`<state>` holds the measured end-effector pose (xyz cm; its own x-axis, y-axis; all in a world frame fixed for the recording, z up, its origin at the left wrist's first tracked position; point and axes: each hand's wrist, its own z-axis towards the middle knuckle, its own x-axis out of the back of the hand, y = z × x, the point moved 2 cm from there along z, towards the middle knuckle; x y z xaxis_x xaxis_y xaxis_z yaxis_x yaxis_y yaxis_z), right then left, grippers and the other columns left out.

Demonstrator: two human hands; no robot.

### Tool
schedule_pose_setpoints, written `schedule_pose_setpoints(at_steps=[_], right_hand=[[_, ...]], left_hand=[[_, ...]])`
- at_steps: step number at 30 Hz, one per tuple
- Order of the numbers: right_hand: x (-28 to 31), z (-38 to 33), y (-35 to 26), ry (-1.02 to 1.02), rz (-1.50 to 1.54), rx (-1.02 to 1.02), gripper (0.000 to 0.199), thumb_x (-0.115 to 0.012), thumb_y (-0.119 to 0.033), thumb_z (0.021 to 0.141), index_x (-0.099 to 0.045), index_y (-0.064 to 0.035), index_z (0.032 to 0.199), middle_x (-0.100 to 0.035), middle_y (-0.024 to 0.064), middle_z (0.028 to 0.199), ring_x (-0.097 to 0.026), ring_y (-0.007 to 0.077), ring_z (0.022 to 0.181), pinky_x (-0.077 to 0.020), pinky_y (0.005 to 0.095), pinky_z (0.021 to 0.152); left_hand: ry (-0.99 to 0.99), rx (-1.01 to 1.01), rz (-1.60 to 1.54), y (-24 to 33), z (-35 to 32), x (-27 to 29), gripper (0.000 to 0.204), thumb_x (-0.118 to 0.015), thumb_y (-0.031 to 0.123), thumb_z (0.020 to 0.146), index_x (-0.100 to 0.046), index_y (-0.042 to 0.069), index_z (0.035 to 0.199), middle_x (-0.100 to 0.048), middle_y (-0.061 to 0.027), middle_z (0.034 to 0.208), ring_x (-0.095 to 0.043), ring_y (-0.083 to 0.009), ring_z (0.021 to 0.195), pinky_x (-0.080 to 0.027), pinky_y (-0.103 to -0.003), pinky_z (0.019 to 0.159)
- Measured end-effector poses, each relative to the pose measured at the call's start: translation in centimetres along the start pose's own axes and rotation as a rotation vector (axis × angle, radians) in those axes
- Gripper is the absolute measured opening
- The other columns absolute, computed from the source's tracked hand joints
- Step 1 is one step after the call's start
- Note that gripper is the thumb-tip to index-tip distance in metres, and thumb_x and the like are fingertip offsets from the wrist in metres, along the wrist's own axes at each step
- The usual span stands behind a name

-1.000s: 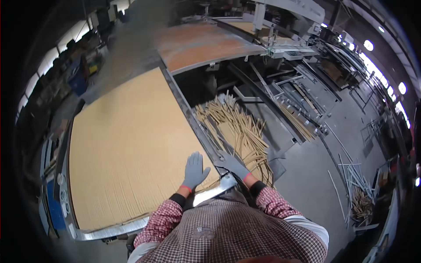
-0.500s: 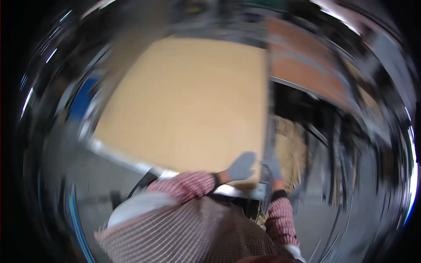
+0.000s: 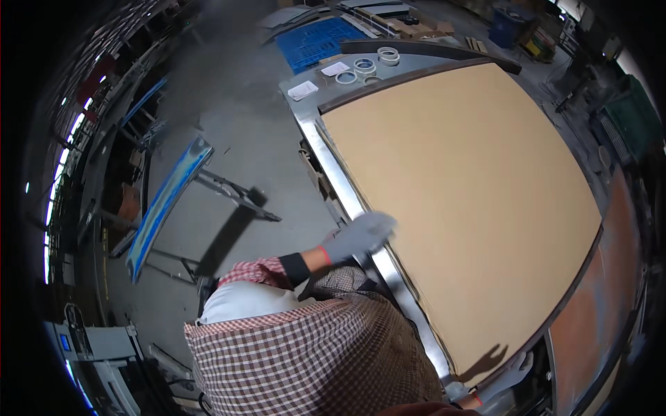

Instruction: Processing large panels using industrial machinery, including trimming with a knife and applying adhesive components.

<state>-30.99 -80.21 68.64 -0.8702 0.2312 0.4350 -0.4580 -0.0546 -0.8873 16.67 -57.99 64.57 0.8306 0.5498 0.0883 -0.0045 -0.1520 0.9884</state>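
A large flat tan sheet (image 3: 472, 187), which looks like board or paper, covers most of a metal-edged table (image 3: 399, 284). My left hand (image 3: 359, 237), in a grey glove, is stretched out over the sheet's left long edge. Motion blurs its fingertips, and nothing shows in it. At the sheet's lower right corner is my right hand (image 3: 510, 380), also gloved in grey, with fingers apart and a shadow cast on the sheet. Whether it touches the edge I cannot tell. A dark strip (image 3: 409, 84) borders the sheet's far end.
Tape rolls (image 3: 365, 67) and white papers (image 3: 303, 90) lie at the table's far end, near a blue pallet (image 3: 316, 43). A reddish-brown panel (image 3: 596, 305) adjoins on the right. To my left, a long blue-streaked panel (image 3: 170, 204) rests on a metal stand (image 3: 232, 191).
My view has swung left, so the sheet now appears further right and turned. My hands, close together near one corner before, are now wide apart along the sheet's edge.
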Motion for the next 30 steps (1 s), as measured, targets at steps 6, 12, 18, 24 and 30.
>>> schedule_pose_setpoints(at_steps=[6,12,18,24,30], right_hand=[[-27.5,-14.6,-14.4,-0.532,0.007,0.186,0.023,-0.058,-0.003,0.083,-0.064,0.0031,0.104,-0.065,0.0132,0.108,-0.06,0.0215,0.099,-0.0462,0.0333,0.09],[-45.1,-28.2,-24.1,-0.971,0.084,0.377,0.024,-0.063,-0.007,0.08,-0.066,-0.0033,0.103,-0.067,0.0125,0.098,-0.064,0.027,0.095,-0.0494,0.0343,0.085],[-49.5,-30.4,-28.0,-1.034,-0.159,0.342,0.024,-0.065,-0.011,0.08,-0.065,-0.0034,0.103,-0.067,0.0135,0.096,-0.063,0.0292,0.093,-0.0492,0.0359,0.083],[-51.0,-31.8,-30.8,-0.864,-0.281,0.214,0.026,-0.063,-0.02,0.083,-0.065,-0.0049,0.104,-0.064,0.0165,0.095,-0.061,0.0333,0.089,-0.0479,0.0406,0.079],[-49.3,-34.1,-30.5,-0.804,-0.026,0.02,0.032,-0.056,-0.02,0.087,-0.061,-0.0041,0.114,-0.064,0.0164,0.107,-0.06,0.03,0.099,-0.0474,0.0372,0.088]], left_hand=[[0.558,-0.204,0.376,-2.7,14.1,26.6,0.024,-0.057,0.02,0.089,-0.066,0.003,0.104,-0.067,-0.0131,0.097,-0.065,-0.0239,0.088,-0.05,-0.033,0.079],[0.437,-0.197,0.646,-5.6,28.4,41.8,0.033,-0.054,0.024,0.086,-0.064,0.003,0.109,-0.066,-0.0178,0.103,-0.063,-0.032,0.094,-0.049,-0.039,0.081],[-0.15,-0.051,0.822,-10.6,36.6,41.7,0.036,-0.055,0.032,0.082,-0.064,0.006,0.106,-0.063,-0.0211,0.106,-0.059,-0.038,0.098,-0.047,-0.044,0.083],[-0.201,-0.119,0.9,-8.4,41.0,40.5,0.039,-0.06,0.037,0.079,-0.065,0.004,0.098,-0.063,-0.0227,0.098,-0.059,-0.0414,0.092,-0.046,-0.046,0.078],[-0.336,-0.301,0.753,-9.9,43.2,39.3,0.05,-0.066,0.046,0.076,-0.066,0.003,0.102,-0.066,-0.0201,0.093,-0.062,-0.0314,0.086,-0.047,-0.042,0.077]])
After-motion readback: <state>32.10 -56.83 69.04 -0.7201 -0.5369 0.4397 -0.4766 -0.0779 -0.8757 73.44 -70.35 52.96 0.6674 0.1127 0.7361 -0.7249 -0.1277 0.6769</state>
